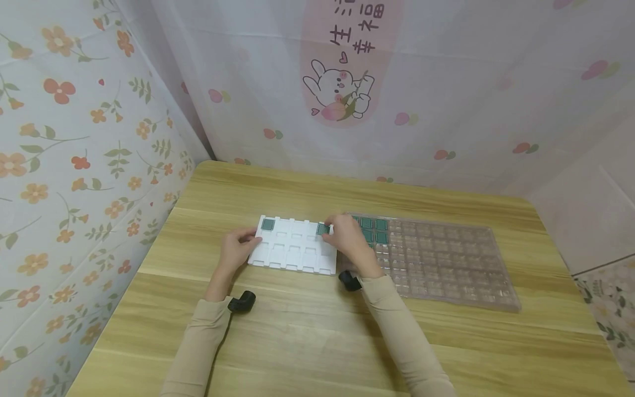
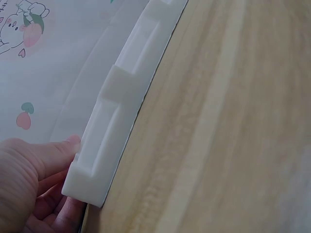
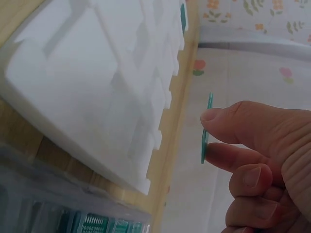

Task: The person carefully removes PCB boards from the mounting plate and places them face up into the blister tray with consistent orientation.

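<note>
A white compartment tray (image 1: 292, 258) lies on the table, with one small green circuit board (image 1: 268, 224) in its far left compartment. My left hand (image 1: 235, 251) holds the tray's left side; in the left wrist view the thumb (image 2: 62, 151) rests along its edge, the other fingers curled low beside the corner. My right hand (image 1: 345, 237) pinches another thin green circuit board (image 3: 204, 145) between thumb and forefinger. From the right wrist it appears edge-on, apart from the white tray. The head view places it over the tray's far right compartment.
A clear plastic tray (image 1: 503, 270) with many pockets stands right of the white one, several green boards (image 1: 381, 237) in its far left pockets. The wooden table (image 1: 307, 336) ends at a printed curtain (image 1: 446, 110) behind. Black wrist mounts (image 1: 242, 302) sit on both sleeves.
</note>
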Tool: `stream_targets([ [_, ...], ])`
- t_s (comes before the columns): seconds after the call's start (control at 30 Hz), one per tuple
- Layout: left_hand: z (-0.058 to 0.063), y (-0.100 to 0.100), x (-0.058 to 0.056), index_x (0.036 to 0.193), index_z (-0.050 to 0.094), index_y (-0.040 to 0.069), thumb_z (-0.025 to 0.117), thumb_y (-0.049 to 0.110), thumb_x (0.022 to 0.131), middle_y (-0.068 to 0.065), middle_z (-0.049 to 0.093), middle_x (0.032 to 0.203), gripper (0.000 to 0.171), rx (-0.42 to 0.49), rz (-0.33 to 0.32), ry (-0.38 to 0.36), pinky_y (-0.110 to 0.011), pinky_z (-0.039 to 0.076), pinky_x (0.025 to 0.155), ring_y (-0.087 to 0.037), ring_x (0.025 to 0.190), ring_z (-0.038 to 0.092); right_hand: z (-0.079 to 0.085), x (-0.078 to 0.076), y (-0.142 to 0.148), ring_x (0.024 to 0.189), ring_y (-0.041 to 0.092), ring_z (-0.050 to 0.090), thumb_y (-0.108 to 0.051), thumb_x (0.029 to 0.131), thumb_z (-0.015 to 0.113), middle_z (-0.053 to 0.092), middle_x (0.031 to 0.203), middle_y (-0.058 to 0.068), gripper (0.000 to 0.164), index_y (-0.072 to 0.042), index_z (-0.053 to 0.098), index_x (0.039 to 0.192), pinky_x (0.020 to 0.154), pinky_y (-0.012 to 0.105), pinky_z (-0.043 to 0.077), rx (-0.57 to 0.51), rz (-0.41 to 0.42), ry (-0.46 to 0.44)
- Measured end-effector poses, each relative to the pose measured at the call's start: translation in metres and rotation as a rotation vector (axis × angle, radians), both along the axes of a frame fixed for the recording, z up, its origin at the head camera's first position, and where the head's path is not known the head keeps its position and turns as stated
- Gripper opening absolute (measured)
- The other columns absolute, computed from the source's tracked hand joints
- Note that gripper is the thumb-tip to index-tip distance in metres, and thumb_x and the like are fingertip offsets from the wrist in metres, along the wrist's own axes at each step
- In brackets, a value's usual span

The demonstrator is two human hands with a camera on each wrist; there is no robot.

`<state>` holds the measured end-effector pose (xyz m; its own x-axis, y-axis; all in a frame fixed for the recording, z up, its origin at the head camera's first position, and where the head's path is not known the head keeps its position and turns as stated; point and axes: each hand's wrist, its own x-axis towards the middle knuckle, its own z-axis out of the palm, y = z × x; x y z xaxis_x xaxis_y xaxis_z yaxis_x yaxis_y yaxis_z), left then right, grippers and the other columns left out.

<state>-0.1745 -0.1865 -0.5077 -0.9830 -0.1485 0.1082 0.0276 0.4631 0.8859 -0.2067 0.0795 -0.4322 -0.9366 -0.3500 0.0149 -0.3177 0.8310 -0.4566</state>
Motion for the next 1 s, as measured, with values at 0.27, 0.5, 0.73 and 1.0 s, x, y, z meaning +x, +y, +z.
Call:
stream_targets([
  [0.27,0.000,0.000,0.000,0.107,0.066,-0.009,0.069,0.001,0.081,-0.024,0.066,0.093,0.028,0.003,0.002,0.006,-0.012,0.042,0.065,-0.029,0.082,0.060,0.001,0.005,0.010,0.054,0.012,0.046,-0.010,0.080,0.072,0.062,0.071,0.008,0.027,0.003,0.068,0.104,0.047,0.021,0.038,-0.001,-0.001,-0.001],
  [0.5,0.000,0.001,0.000,0.106,0.066,-0.009,0.070,0.001,0.081,-0.024,0.067,0.091,0.027,0.005,0.014,0.002,-0.011,0.042,0.064,-0.028,0.080,0.061,0.003,0.010,0.020,0.041,0.006,0.030,-0.007,0.081,0.071,0.037,0.048,-0.004,0.026,0.006,0.067,0.103,0.041,0.017,0.028,-0.019,0.022,0.020],
  [0.73,0.000,0.001,0.000,0.107,0.066,-0.008,0.069,0.000,0.081,-0.024,0.066,0.093,0.028,0.001,0.011,-0.009,-0.012,0.042,0.065,-0.029,0.082,0.061,0.004,0.014,0.033,0.041,0.007,0.029,-0.007,0.081,0.070,0.037,0.048,-0.004,0.028,0.007,0.066,0.105,0.040,0.017,0.029,-0.038,0.026,0.003],
  [1.0,0.000,0.001,0.000,0.108,0.066,-0.007,0.069,0.001,0.081,-0.023,0.066,0.096,0.028,-0.006,0.012,-0.017,-0.012,0.042,0.066,-0.029,0.084,0.061,0.000,0.017,0.052,0.041,0.006,0.028,-0.007,0.080,0.071,0.035,0.047,-0.005,0.027,0.007,0.066,0.103,0.040,0.017,0.027,-0.023,0.007,0.022],
])
